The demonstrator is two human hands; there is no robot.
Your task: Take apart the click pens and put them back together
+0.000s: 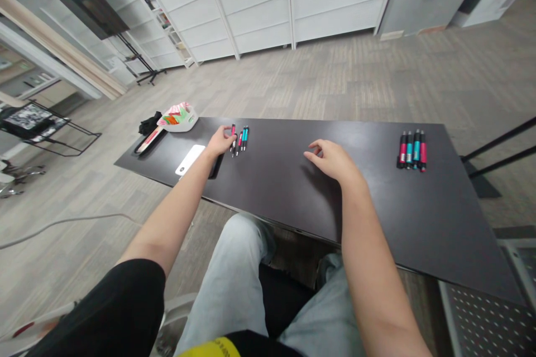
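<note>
Over the left part of the dark table, my left hand (220, 141) has its thumb and fingers closed around a pink and black pen (233, 130), at the left end of a small row. Right beside it lie several more pens (244, 138) with pink or blue barrels, side by side. My right hand (330, 159) hovers above the middle of the table, fingers curved and apart, holding nothing. Farther right is a second group of pens (412, 150), pink and blue with black ends, lined up close together.
The dark table (285, 178) carries a white phone-like slab (190, 160), a dark flat object (216, 167) partly under my left wrist, a long black-edged case (149, 141), a white container with colourful packets (178, 117) and a black bundle (149, 122). White cabinets (251, 0) stand behind.
</note>
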